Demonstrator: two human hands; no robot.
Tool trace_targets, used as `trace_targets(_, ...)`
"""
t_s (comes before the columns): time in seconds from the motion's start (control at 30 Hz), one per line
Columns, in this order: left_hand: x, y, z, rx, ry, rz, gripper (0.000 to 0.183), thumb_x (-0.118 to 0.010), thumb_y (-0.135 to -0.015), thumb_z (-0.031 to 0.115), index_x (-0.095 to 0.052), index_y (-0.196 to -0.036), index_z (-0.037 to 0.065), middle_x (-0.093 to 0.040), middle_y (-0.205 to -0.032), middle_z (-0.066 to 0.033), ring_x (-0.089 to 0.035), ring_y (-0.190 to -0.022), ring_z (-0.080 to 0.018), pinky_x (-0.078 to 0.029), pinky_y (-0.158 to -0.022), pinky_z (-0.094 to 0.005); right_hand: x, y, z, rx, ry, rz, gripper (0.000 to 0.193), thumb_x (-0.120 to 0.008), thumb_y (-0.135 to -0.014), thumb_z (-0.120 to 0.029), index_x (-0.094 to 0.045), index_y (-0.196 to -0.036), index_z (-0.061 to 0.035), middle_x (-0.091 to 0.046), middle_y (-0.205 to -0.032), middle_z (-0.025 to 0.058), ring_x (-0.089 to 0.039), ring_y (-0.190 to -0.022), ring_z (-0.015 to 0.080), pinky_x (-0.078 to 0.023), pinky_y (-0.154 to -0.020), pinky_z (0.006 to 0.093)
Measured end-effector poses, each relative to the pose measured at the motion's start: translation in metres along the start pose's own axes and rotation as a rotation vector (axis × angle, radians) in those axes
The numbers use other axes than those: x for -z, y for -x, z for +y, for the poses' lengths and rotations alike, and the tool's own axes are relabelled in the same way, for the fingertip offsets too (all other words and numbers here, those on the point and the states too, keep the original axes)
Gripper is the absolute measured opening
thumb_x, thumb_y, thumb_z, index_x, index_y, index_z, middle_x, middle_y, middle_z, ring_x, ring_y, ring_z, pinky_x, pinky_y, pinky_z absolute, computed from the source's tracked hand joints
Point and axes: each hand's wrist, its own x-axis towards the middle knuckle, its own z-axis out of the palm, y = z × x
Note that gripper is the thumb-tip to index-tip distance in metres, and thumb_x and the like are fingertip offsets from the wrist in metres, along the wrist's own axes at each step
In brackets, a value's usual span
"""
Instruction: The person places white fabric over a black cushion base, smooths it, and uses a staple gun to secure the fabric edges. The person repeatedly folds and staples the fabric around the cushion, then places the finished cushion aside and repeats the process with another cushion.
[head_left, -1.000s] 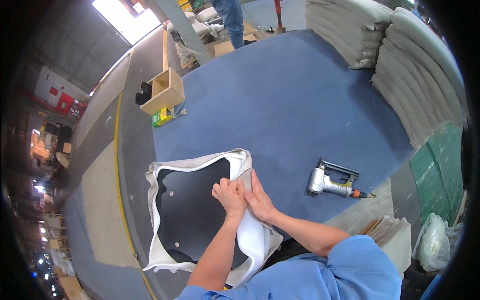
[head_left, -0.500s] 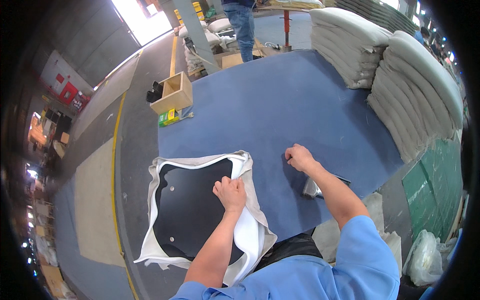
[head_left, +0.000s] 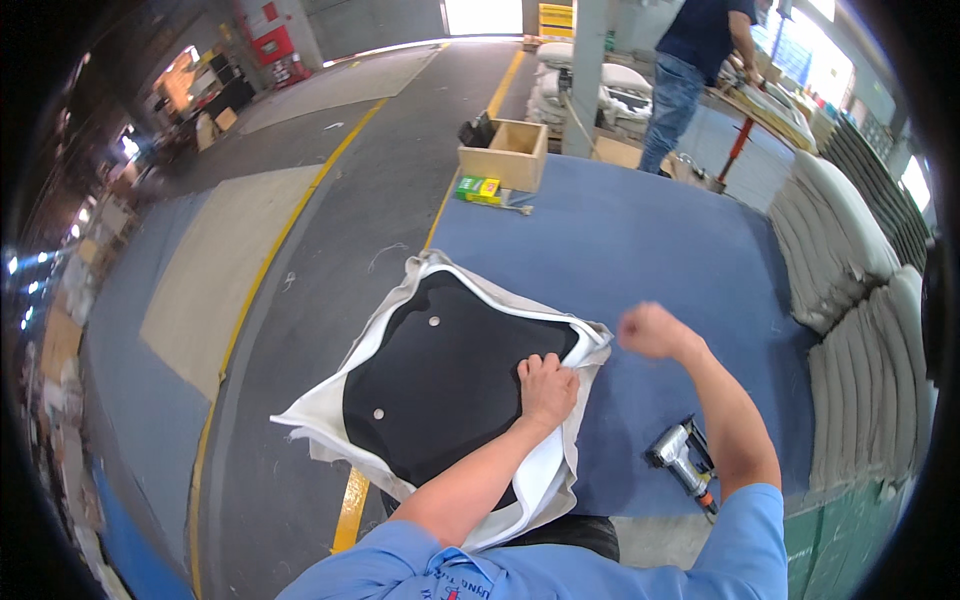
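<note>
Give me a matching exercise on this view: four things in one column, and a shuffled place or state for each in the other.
1. Left hand
2. Right hand
3. Staple gun
4. Wooden box

A. Silver, lying on the blue table
B. At the table's far left corner
C. Touching the black panel's edge
D. Curled, apart from the panel

Pairs: 1-C, 2-D, 3-A, 4-B

The right hand (head_left: 652, 331) is blurred — and the top edge cuts off a co-worker (head_left: 690, 78).
</note>
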Motion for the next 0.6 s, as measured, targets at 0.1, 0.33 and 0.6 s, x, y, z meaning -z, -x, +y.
trace_targets(0.1,0.004,0.002,-0.012,0.012,-0.018,0.056,0.026,-0.07,-0.093,0.029,-0.074,-0.073,0.011,-0.059,-0.092,-0.0077,-0.052,-0.099,-0.0323,-0.036,-0.094,-0.05,0.057,-0.044,-0.111,-0.024,-0.368,0.344,0.024,-0.064,-0.099,-0.021,-0.075,-0.098,0.001,-0.072,-0.076,0.0199,-0.074,-0.066,0.0295,-0.057,-0.068,0.0409)
trace_targets(0.33,0.006,-0.001,0.0,0.045,-0.025,-0.123,0.024,-0.066,-0.094,0.028,-0.08,-0.086,0.01,-0.063,-0.103,-0.0099,-0.053,-0.108,-0.0331,-0.037,-0.099,-0.0511,0.021,0.027,-0.071,0.1,-0.146,0.544,0.017,-0.067,-0.098,-0.014,-0.075,-0.105,0.0,-0.073,-0.091,0.0176,-0.073,-0.084,0.0281,-0.056,-0.074,0.0386)
trace_targets(0.6,-0.011,0.002,-0.003,0.004,-0.044,-0.027,0.025,-0.068,-0.092,0.027,-0.075,-0.076,0.009,-0.061,-0.095,-0.0106,-0.053,-0.1,-0.0352,-0.038,-0.094,-0.053,-0.108,0.242,0.053,-0.556,-0.273,0.502,0.019,-0.075,-0.087,-0.01,-0.071,-0.104,-0.002,-0.07,-0.094,0.0164,-0.069,-0.087,0.0353,-0.055,-0.079,0.0434)
